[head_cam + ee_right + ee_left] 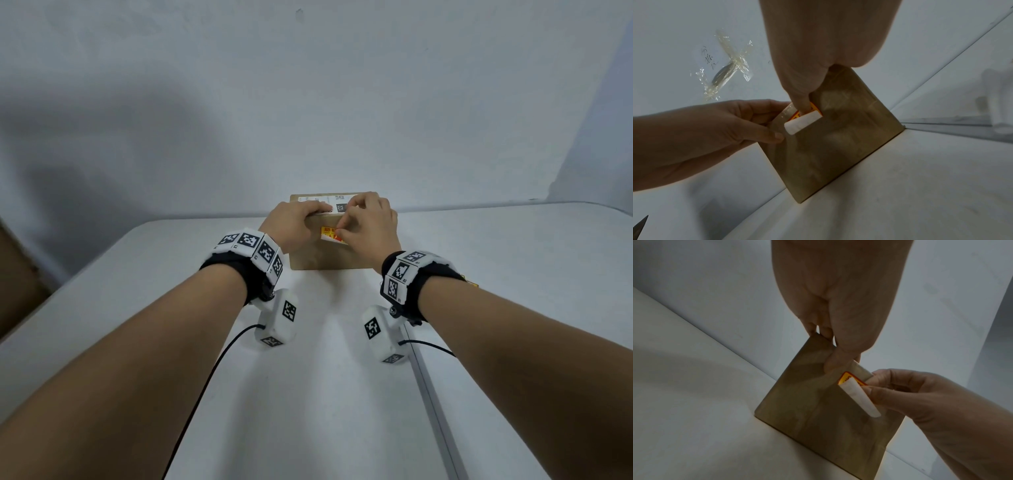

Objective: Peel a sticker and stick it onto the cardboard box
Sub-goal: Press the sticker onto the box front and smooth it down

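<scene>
A brown cardboard box point(322, 257) stands on the white table against the wall. My left hand point(308, 216) grips its top left edge, fingers over the top and thumb on the front face point(838, 353). An orange and yellow sticker point(329, 234) lies against the upper front face. Its white backing point(859, 395) curls away below it. My right hand point(340, 231) pinches the sticker at its right end, and a fingertip presses on it in the right wrist view point(801, 104). There my left hand point(777, 120) shows at the box's edge, beside the curled backing point(803, 123).
A white shipping label point(337, 202) covers the box top. The white table point(325, 394) runs toward me, with a metal rail point(431, 394) on its right. Brown cardboard point(17, 274) stands at the far left. A taped object point(725, 71) hangs on the wall.
</scene>
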Action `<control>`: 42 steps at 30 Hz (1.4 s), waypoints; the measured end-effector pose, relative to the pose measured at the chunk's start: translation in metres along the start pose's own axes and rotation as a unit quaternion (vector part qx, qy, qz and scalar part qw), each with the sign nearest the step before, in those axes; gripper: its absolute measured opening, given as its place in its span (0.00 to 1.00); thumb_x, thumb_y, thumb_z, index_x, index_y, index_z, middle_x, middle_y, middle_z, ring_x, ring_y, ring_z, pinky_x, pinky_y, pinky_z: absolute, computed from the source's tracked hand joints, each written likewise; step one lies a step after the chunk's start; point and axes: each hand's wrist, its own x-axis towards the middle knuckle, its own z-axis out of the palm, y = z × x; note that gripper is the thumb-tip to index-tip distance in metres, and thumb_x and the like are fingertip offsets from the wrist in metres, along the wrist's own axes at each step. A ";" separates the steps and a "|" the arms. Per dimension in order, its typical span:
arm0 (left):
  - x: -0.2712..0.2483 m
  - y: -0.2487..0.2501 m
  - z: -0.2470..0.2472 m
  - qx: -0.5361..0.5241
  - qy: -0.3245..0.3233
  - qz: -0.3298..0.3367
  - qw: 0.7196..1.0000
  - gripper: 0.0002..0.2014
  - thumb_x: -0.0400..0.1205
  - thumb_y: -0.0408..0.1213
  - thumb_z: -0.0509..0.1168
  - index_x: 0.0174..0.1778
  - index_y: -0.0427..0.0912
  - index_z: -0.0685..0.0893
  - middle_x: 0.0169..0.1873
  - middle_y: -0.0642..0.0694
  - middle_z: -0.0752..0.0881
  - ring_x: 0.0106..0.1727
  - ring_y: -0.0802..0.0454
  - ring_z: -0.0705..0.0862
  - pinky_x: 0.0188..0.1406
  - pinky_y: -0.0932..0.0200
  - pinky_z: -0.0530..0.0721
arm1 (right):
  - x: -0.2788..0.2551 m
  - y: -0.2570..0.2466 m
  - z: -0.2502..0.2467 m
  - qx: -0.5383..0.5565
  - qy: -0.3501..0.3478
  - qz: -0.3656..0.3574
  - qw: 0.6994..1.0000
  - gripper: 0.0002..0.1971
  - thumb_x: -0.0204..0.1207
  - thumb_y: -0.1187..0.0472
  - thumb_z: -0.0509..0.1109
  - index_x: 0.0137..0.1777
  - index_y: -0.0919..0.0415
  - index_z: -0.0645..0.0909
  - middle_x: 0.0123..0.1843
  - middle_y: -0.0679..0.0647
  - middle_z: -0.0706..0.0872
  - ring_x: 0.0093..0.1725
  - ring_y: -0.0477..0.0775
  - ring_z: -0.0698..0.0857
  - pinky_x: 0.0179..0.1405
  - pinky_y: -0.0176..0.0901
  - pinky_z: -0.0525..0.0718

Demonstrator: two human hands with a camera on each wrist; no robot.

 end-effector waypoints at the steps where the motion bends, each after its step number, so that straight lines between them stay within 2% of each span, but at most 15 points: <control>1: 0.000 0.000 0.001 -0.003 0.001 -0.002 1.000 0.24 0.77 0.32 0.62 0.69 0.53 0.81 0.62 0.48 0.87 0.63 0.47 0.83 0.59 0.63 0.76 | 0.000 0.001 0.000 0.003 -0.003 -0.001 1.000 0.03 0.66 0.57 0.75 0.39 0.53 0.88 0.60 0.45 0.78 0.67 0.53 0.70 0.61 0.38 0.57; 6: 0.000 0.000 0.004 -0.016 0.010 -0.012 1.000 0.25 0.76 0.31 0.62 0.69 0.54 0.81 0.62 0.50 0.86 0.64 0.49 0.82 0.57 0.65 0.75 | 0.001 0.004 -0.003 0.003 -0.025 -0.009 1.000 0.03 0.66 0.56 0.76 0.40 0.52 0.89 0.61 0.45 0.77 0.67 0.53 0.70 0.61 0.38 0.57; 15: 0.001 0.000 0.007 -0.014 0.026 -0.009 1.000 0.23 0.77 0.32 0.63 0.69 0.52 0.82 0.62 0.50 0.87 0.64 0.48 0.83 0.58 0.65 0.75 | -0.001 -0.002 0.001 -0.018 0.003 0.001 1.000 0.02 0.67 0.59 0.73 0.38 0.55 0.87 0.61 0.47 0.78 0.67 0.55 0.72 0.65 0.44 0.62; 24: 0.004 -0.003 0.009 0.005 0.024 -0.014 1.000 0.24 0.76 0.33 0.64 0.68 0.54 0.81 0.62 0.50 0.87 0.63 0.47 0.83 0.63 0.57 0.80 | -0.002 -0.005 0.002 -0.059 0.011 -0.011 0.998 0.02 0.69 0.58 0.72 0.40 0.54 0.86 0.61 0.48 0.78 0.66 0.58 0.72 0.63 0.46 0.64; 31: 0.005 -0.003 0.009 0.012 0.027 -0.011 1.000 0.24 0.76 0.33 0.64 0.68 0.54 0.81 0.61 0.49 0.87 0.63 0.46 0.83 0.58 0.61 0.77 | -0.001 -0.008 0.001 -0.070 0.007 -0.009 0.997 0.03 0.70 0.58 0.70 0.40 0.53 0.85 0.62 0.49 0.78 0.65 0.59 0.73 0.63 0.49 0.66; 42: 0.004 0.000 0.009 0.014 0.029 -0.016 0.999 0.24 0.76 0.32 0.63 0.68 0.55 0.81 0.62 0.50 0.87 0.63 0.47 0.82 0.60 0.59 0.79 | -0.004 -0.007 0.006 -0.074 0.027 -0.009 0.997 0.03 0.69 0.59 0.69 0.37 0.54 0.84 0.60 0.49 0.78 0.64 0.60 0.74 0.63 0.50 0.67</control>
